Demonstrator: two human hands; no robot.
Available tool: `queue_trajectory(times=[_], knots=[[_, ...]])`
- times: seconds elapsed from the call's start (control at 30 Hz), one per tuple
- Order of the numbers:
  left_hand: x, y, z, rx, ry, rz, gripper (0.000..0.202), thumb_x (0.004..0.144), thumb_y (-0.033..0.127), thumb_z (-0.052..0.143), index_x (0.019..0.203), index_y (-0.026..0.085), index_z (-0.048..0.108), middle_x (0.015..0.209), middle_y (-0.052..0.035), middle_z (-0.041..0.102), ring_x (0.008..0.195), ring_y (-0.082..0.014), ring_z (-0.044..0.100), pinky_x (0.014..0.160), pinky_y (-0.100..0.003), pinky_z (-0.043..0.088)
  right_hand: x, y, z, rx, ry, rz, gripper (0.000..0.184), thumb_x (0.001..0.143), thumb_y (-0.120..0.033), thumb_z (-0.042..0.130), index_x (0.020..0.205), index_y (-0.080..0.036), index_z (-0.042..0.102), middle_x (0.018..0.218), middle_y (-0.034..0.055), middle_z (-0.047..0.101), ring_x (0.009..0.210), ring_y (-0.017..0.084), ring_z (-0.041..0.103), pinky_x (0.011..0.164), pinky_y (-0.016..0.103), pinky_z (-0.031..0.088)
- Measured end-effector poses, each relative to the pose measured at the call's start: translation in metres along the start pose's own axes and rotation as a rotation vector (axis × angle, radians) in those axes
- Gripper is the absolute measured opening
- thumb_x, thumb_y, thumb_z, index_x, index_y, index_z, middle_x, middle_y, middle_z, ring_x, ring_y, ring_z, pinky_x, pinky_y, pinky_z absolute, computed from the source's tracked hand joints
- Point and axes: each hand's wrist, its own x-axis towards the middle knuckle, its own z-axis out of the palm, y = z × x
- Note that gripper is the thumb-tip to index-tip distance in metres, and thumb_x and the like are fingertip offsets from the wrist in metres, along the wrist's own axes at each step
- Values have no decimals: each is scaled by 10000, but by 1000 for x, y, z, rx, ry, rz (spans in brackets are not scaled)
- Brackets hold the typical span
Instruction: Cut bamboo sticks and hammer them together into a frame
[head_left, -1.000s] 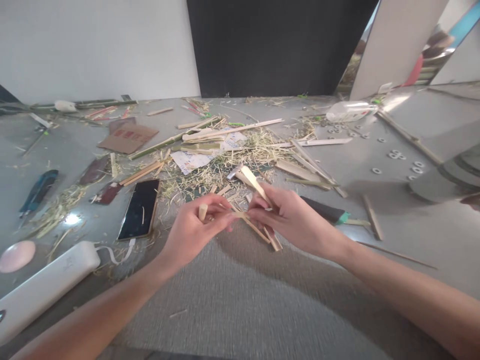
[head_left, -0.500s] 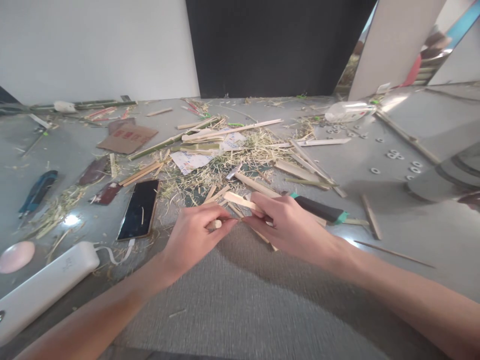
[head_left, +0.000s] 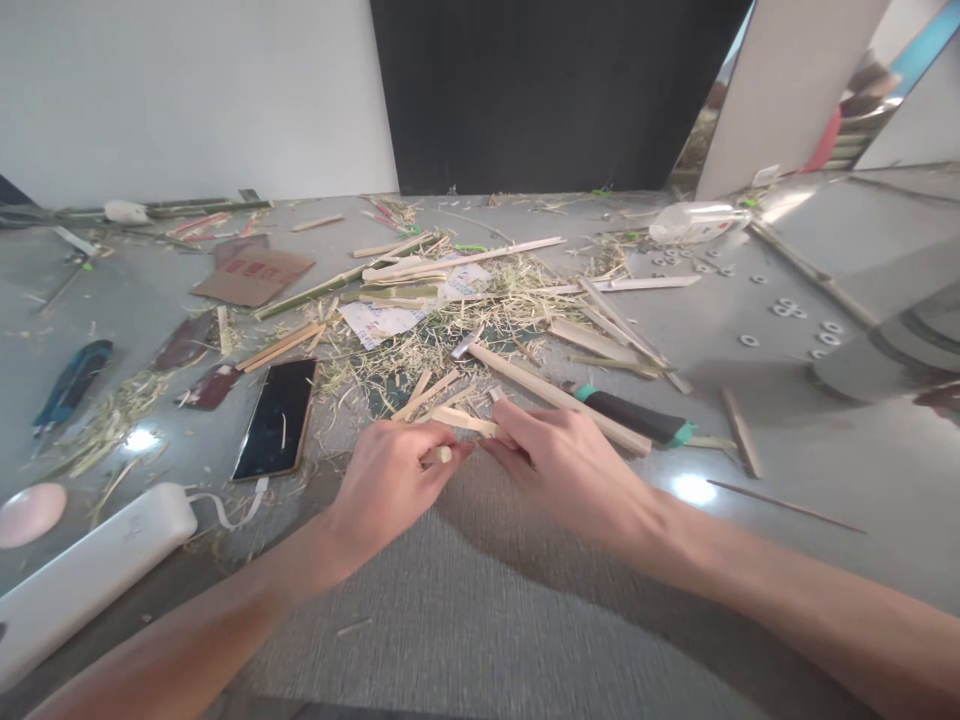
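Note:
My left hand point(head_left: 394, 480) is closed around a thin pale stick, whose rounded end point(head_left: 438, 456) pokes out between thumb and fingers. My right hand point(head_left: 566, 465) pinches a flat, pale bamboo strip point(head_left: 461, 420) that points left, above the left fingertips. The two hands' fingertips come close together over the table's front; anything small between them is too fine to make out. Just behind the hands lies a hammer point(head_left: 544, 385) with a wooden handle. Beside it is a black and green tool handle point(head_left: 634, 413). Short wooden sticks point(head_left: 431, 393) lie behind the left hand.
Bamboo shavings point(head_left: 517, 290) and split strips point(head_left: 465, 262) heap at mid-table. To the left lie a phone point(head_left: 276, 418), a white power bank point(head_left: 97, 585), a blue cutter point(head_left: 73, 385) and cardboard point(head_left: 255, 276). White rings point(head_left: 787, 308) and a clear bottle point(head_left: 694, 222) are at right.
The bamboo strip in my right hand has dropped lower and shifted left. My fingertips have drawn slightly apart, and more of the hammer's handle shows.

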Motion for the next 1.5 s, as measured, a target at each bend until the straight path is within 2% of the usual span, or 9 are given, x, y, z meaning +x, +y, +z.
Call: queue_trajectory(times=[0.2, 0.33, 0.43, 0.57, 0.73, 1.0, 1.13, 1.23, 1.5], knots=[[3, -1, -2, -61, 81, 18, 215, 972, 288, 628, 788, 195, 692, 667, 23, 692, 539, -110, 552, 561, -245, 380, 4, 3, -8, 65, 7, 52, 281, 997, -274, 524, 807, -238, 320, 616, -51, 446, 544, 104, 335, 537, 281, 204], [5, -4, -5, -58, 129, 8, 172, 966, 300, 642, 834, 201, 691, 713, 22, 698, 537, -105, 508, 553, -243, 371, 9, 10, -15, 102, 17, 89, 266, 991, -322, 571, 846, -241, 363, 603, -61, 476, 529, 105, 340, 519, 267, 231], [6, -5, -6, -51, 133, 5, 229, 954, 311, 659, 758, 194, 644, 617, 42, 607, 507, -96, 440, 531, -243, 331, 10, 12, -17, 108, 7, 112, 227, 978, -336, 590, 871, -236, 417, 607, -59, 506, 530, 106, 350, 514, 260, 248], [6, -4, -6, -39, 147, 9, 318, 949, 332, 671, 683, 188, 571, 540, 61, 447, 489, -90, 371, 513, -246, 283, 11, 13, -18, 103, 20, 94, 308, 973, -340, 575, 753, -221, 395, 621, -39, 515, 554, 102, 374, 541, 259, 272], [5, -3, -5, -16, 157, 20, 369, 958, 354, 661, 661, 190, 514, 532, 68, 368, 488, -89, 343, 509, -248, 268, 13, 15, -17, 94, 30, 135, 356, 941, -377, 618, 707, -217, 402, 619, -30, 519, 561, 105, 389, 552, 262, 277], [2, -1, -5, -15, 142, 22, 426, 969, 351, 626, 607, 192, 467, 512, 71, 273, 457, -89, 274, 488, -257, 234, 10, 13, -17, 109, 3, 132, 401, 962, -391, 597, 674, -217, 379, 563, -42, 464, 551, 104, 312, 544, 269, 250], [1, 1, -5, -9, 153, 27, 436, 964, 317, 633, 605, 183, 427, 516, 73, 261, 462, -80, 277, 497, -248, 228, 10, 12, -17, 127, 9, 143, 429, 951, -381, 611, 663, -219, 338, 555, -55, 400, 564, 106, 263, 538, 274, 236], [1, 0, -6, -30, 190, 7, 384, 950, 312, 653, 635, 185, 475, 513, 77, 294, 467, -79, 307, 496, -246, 236, 12, 12, -19, 194, 26, 188, 448, 941, -412, 633, 664, -216, 340, 567, -62, 382, 575, 102, 275, 535, 270, 244], [0, 1, -12, -221, 259, -108, 290, 966, 318, 619, 713, 202, 538, 510, 78, 369, 438, -75, 287, 446, -248, 212, 17, 15, -29, 382, -3, 243, 355, 964, -389, 595, 703, -207, 437, 635, -63, 304, 606, 103, 266, 531, 286, 216]])
